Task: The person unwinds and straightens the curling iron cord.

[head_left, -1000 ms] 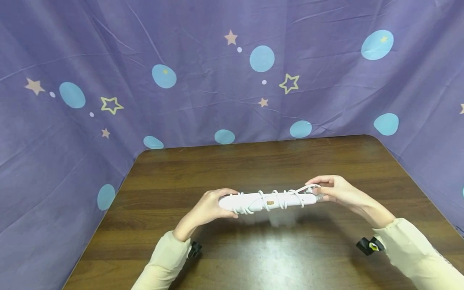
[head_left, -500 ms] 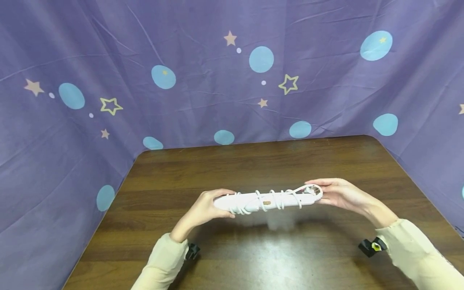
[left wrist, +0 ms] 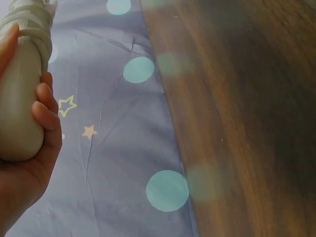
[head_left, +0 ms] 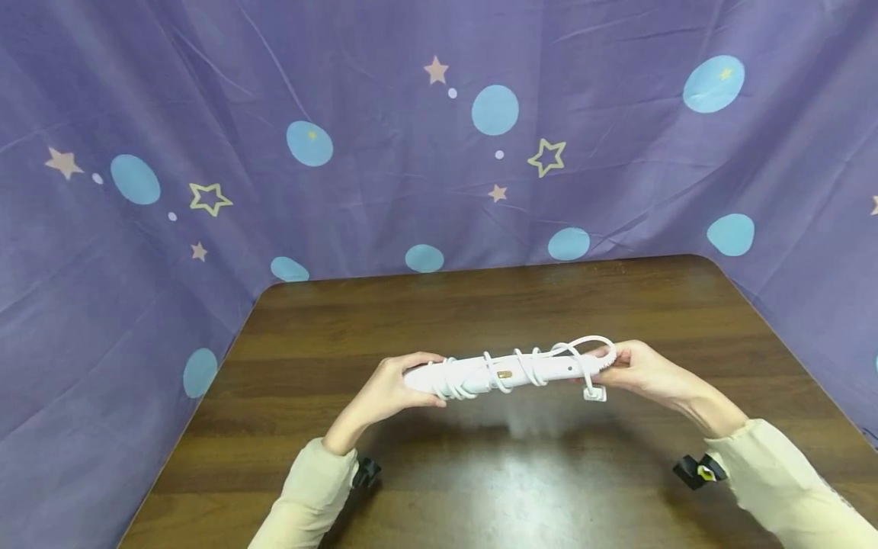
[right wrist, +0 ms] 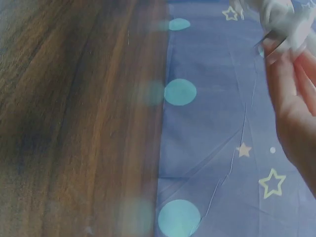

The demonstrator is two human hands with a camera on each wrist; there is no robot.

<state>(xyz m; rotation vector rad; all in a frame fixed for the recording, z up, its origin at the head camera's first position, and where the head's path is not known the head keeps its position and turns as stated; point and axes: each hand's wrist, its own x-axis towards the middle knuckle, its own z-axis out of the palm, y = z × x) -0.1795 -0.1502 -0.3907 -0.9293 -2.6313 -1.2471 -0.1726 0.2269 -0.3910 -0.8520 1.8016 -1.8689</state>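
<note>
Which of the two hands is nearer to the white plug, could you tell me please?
The right hand, at the end where the cord loops out and the plug hangs; the left hand grips the white device's opposite, rounded end.

I see a cord [head_left: 592, 338] round the wand [head_left: 513, 374], with a plug [head_left: 594, 394] by its right end. The left hand [head_left: 389, 387] is at its left end, the right hand [head_left: 648, 371] at its right. The table [head_left: 507, 313] is below it, the curtain [head_left: 391, 91] behind.

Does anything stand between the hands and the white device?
Nothing separate is visible. The left hand grips the white device at its rounded end; the right hand holds the other end, where the device's own cord loops in front of that hand.
</note>
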